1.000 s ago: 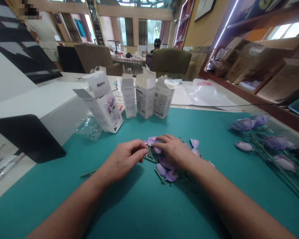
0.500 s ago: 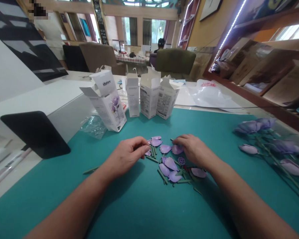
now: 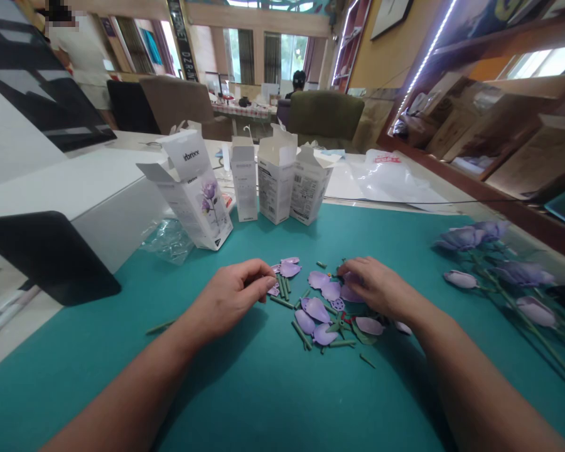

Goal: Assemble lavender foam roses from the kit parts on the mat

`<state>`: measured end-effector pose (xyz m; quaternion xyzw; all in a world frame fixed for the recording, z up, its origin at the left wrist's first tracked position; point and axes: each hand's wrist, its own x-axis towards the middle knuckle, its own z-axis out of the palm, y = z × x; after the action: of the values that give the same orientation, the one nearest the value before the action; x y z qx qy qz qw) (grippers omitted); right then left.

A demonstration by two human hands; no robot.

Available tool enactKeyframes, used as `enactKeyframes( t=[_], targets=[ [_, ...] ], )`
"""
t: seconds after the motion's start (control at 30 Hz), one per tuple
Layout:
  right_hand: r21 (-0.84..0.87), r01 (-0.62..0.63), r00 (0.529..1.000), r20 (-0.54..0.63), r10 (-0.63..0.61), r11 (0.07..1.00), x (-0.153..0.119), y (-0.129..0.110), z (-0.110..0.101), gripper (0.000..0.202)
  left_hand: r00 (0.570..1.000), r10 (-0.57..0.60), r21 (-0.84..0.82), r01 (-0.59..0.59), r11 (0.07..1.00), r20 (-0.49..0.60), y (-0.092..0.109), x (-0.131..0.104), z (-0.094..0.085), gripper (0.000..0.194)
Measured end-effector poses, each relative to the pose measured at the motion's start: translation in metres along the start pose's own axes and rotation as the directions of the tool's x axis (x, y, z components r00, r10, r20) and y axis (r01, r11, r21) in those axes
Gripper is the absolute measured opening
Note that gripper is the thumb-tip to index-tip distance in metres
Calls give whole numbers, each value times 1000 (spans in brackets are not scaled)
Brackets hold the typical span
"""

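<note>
My left hand is closed in a pinch at the left edge of the loose parts, thumb against forefinger; whatever is between them is hidden. Close to its fingertips lie light purple petals and several short green stem pieces. My right hand bends over the right side of the pile, its fingers closed around a purple petal that they partly cover. Below the hands are more petals, a purple openwork disc, a small red part and green leaf pieces.
Four opened white boxes, one with a printed purple flower, stand behind the parts on the green mat. Clear crumpled plastic lies beside them. A black tablet-like panel leans at left. Assembled purple flowers lie at right.
My right hand has shifted slightly right, and petals near it have moved and been uncovered. My left hand keeps its pinch. The whole view has shifted a little.
</note>
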<state>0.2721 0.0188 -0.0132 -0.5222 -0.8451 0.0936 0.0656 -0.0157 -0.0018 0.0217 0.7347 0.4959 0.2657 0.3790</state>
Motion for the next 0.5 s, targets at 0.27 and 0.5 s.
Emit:
enactKeyframes(
  t=[0.27,0.5],
  targets=[
    [-56,-94,991,89,99,994,0,1,-1,28,1000,-14,12,14,1000,5,2,0,-1,28],
    [139,-32,996,83,21,990,-2,-25,-8,28,1000,-18,47,18,999,6,2,1,0,29]
  ],
)
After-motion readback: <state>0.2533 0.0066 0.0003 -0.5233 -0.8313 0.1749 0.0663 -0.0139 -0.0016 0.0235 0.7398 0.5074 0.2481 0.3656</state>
